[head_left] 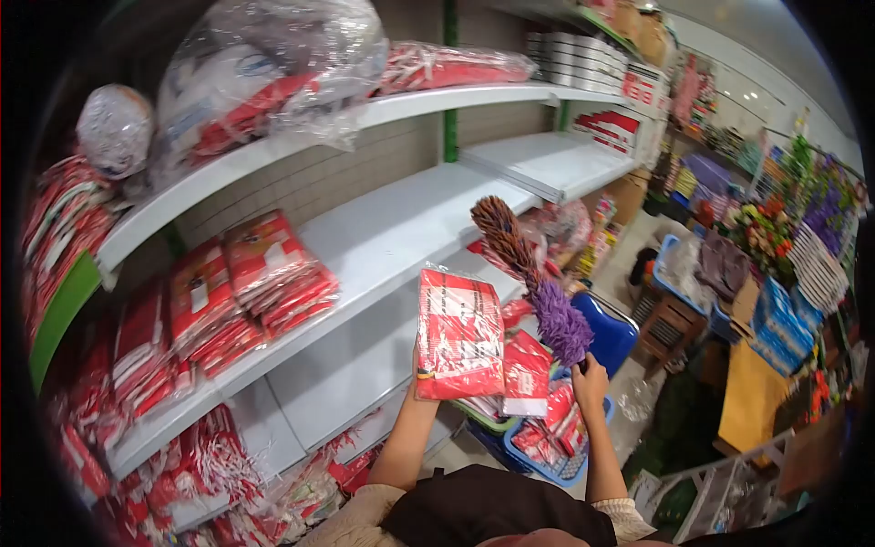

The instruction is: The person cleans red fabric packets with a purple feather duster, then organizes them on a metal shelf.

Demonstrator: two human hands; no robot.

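My left hand [418, 369] holds a flat red and white plastic-wrapped packet [460, 335] upright in front of the shelves, with most of its fingers hidden behind the packet. In my right hand [590, 383] is the dark handle of a duster [561, 319], whose head is purple near the hand and brown toward the tip. The duster leans up and to the left, over the packet's right side. Beyond the packet, the middle shelf [365, 219] carries stacks of similar red packets [264, 264] at its left end.
Below my hands stands a blue basket [570, 474] of red packets, beside a blue chair [606, 333]. Wrapped bundles [273, 82] lie on the upper shelf. A ladder [720, 483], a yellow board [752, 397] and crates are at the right.
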